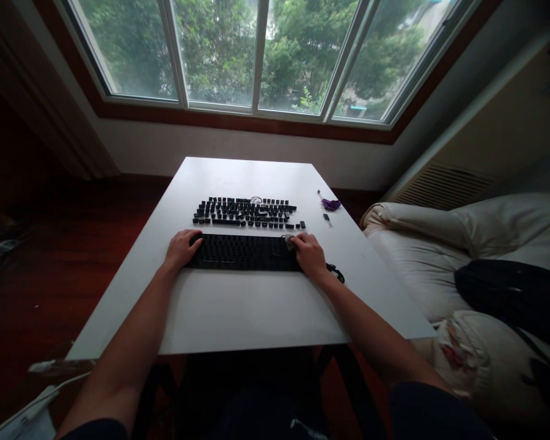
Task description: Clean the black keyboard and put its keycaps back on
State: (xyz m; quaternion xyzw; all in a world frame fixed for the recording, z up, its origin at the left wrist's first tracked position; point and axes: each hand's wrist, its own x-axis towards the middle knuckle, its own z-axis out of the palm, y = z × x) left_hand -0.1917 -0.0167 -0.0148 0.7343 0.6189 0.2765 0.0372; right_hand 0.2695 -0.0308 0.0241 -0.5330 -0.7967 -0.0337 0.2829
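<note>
A black keyboard base with its keycaps off lies lengthwise across the white table. My left hand grips its left end, thumb resting on the top corner. At the right end, my right hand pinches a small greyish-white cloth or tissue against the upper right part of the base. Just beyond the keyboard, many loose black keycaps are laid out in keyboard-like rows. A dark cable curls out beside my right wrist.
On the table's right edge lie a purple cloth and a small black-and-metal tool. The white table stands before a window. To the right is a pale sofa bearing a dark bag.
</note>
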